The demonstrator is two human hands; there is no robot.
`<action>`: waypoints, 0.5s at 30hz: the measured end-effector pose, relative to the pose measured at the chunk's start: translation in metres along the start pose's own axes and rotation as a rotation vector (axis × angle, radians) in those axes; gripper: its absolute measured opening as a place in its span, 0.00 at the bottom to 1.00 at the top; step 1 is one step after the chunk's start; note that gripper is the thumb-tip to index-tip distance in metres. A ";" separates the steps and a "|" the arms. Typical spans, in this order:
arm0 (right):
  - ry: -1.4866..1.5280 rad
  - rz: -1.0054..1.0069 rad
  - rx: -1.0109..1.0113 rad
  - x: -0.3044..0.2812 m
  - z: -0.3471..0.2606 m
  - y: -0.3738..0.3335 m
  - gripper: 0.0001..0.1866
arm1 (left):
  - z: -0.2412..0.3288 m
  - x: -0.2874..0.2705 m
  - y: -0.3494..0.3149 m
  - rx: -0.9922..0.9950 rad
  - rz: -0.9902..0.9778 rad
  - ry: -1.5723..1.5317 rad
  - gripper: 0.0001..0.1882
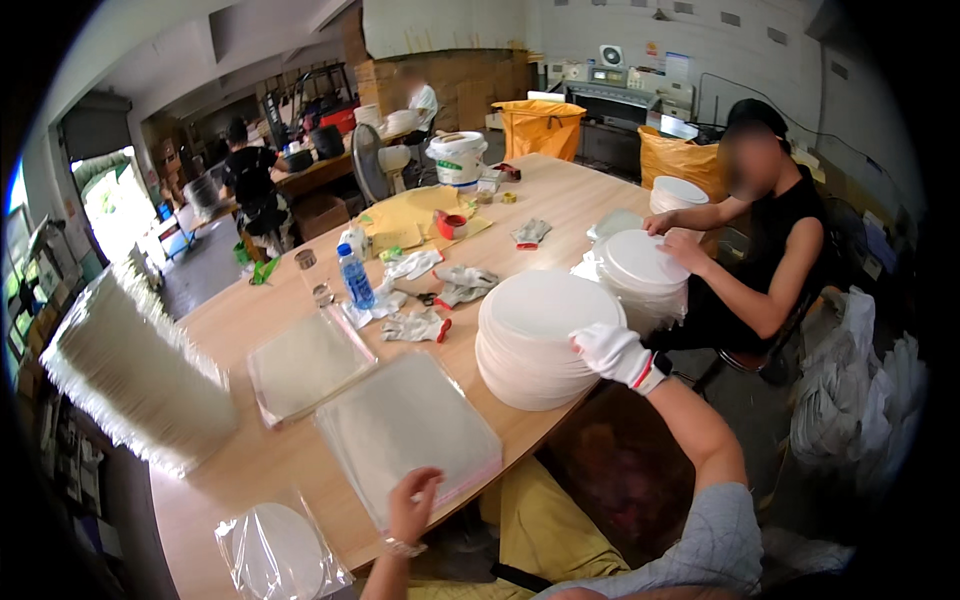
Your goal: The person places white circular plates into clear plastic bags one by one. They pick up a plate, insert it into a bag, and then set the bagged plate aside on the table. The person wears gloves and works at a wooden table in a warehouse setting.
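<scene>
1. Stack of clear plastic bags (410,425), flat and square, lies on the desk (560,200) at its near edge; left hand (413,505), bare, fingers pinching its near edge.
2. Stack of white round plates (535,340), just right of the bags; right hand (618,352), white-gloved, curled over its rim.
3. Second bag pile (308,362), just left of the first.
4. Bagged plate (278,550), near left of the bags.
5. White bucket (457,157), far beyond; contents cannot be told.
</scene>
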State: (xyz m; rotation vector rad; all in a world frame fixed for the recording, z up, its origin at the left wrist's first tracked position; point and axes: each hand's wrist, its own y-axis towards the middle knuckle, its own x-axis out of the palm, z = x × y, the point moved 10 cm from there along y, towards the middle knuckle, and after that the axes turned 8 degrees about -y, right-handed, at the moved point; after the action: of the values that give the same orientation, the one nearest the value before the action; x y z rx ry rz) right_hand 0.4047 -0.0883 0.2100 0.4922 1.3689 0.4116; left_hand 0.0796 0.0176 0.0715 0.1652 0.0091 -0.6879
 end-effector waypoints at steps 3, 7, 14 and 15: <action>0.054 0.066 -0.196 -0.040 -0.069 -0.009 0.02 | 0.017 0.094 0.033 -0.213 -0.164 -0.670 0.18; 0.152 -0.053 -0.276 -0.080 -0.148 -0.040 0.05 | 0.000 0.122 0.060 -0.490 -0.058 -1.104 0.24; 0.525 0.223 0.105 -0.022 -0.091 -0.038 0.29 | 0.026 0.003 0.029 -0.047 -0.025 -0.303 0.15; 0.563 0.232 0.270 -0.002 -0.076 -0.035 0.34 | 0.029 -0.009 0.022 -0.022 -0.041 -0.185 0.12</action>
State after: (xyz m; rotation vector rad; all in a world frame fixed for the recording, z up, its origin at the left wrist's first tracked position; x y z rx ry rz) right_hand 0.3290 -0.1113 0.1827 0.8025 1.9336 0.5862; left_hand 0.0854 0.0356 0.1041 0.0799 -0.1573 -0.7415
